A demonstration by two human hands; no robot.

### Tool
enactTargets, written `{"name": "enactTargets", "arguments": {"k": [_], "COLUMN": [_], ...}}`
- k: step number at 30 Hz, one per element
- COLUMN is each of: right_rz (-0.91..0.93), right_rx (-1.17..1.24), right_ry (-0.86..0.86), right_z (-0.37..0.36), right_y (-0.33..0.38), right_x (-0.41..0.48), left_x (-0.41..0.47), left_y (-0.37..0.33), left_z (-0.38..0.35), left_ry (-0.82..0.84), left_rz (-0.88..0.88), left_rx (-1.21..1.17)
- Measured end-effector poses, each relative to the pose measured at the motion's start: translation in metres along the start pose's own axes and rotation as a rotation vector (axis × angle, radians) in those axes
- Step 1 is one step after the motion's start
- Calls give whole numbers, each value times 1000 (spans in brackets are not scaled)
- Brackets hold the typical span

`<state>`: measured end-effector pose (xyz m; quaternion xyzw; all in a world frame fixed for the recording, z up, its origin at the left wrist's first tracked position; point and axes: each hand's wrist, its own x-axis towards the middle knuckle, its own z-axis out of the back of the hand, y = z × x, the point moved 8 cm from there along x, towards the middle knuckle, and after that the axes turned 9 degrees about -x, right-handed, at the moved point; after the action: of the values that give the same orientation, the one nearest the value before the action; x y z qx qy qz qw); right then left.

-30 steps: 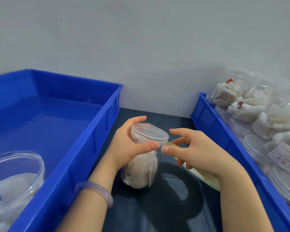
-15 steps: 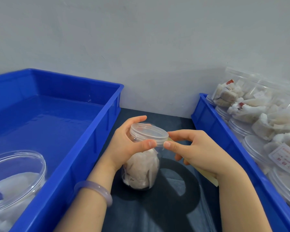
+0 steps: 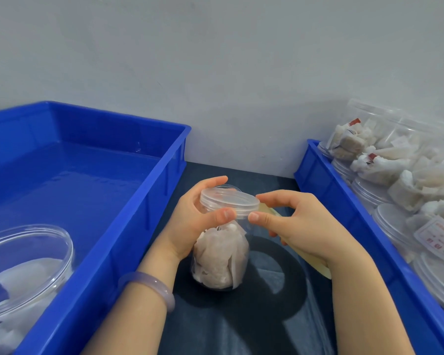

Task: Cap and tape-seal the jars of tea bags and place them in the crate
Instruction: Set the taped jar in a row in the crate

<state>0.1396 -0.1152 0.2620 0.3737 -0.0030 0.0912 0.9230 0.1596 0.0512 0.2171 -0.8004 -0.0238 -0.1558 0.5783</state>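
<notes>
Fingers of the left hand (image 3: 190, 221) curl round the neck of the jar (image 3: 221, 260) from its nine o'clock side, with the thumb lying across the front just under the lid (image 3: 228, 201) and the forefinger reaching behind. On that wrist sits a pale lilac bangle (image 3: 149, 285). The right hand (image 3: 300, 226) comes in from three o'clock. Its thumb and forefinger close at the lid's rim, and they seem to pinch the end of a pale yellowish strip (image 3: 317, 265) that passes under the palm and shows again below the heel of the hand; the other fingers are tucked in.

The jar stands upright on the dark table (image 3: 241, 329), capped with its clear lid and packed with tea bags. It sits between two blue crates. At nine o'clock, the left crate (image 3: 139, 216) holds one clear jar (image 3: 28, 252) lying near its front corner. At three o'clock, the right crate (image 3: 344, 201) is piled with filled jars (image 3: 385, 190).
</notes>
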Motion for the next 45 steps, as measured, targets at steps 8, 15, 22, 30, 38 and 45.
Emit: {"name": "enactTargets", "arguments": {"k": [8,15,22,30,38,45], "right_rz": [-39,-9,107,68,60,68], "right_rx": [15,-5,58,21,-13,7], "right_ry": [155,119,279,154,153,125], "right_z": [-16,-13,-25,-8,-8,-7], "right_y": [-1,-3,10,4,3,1], "right_x": [5,3,-2,-1,0,-1], "left_x": [-3,2,-1,-2,-3,-5], "left_y": [6,-17,-20,-11,-7,-4], "left_z": [-3,-4,5,6,3,-5], "left_ry": [43,2,-57,-24,57,119], "left_rz": [78,59,12,51,95,170], "left_rx": [-36,448,406,160,62,86]}}
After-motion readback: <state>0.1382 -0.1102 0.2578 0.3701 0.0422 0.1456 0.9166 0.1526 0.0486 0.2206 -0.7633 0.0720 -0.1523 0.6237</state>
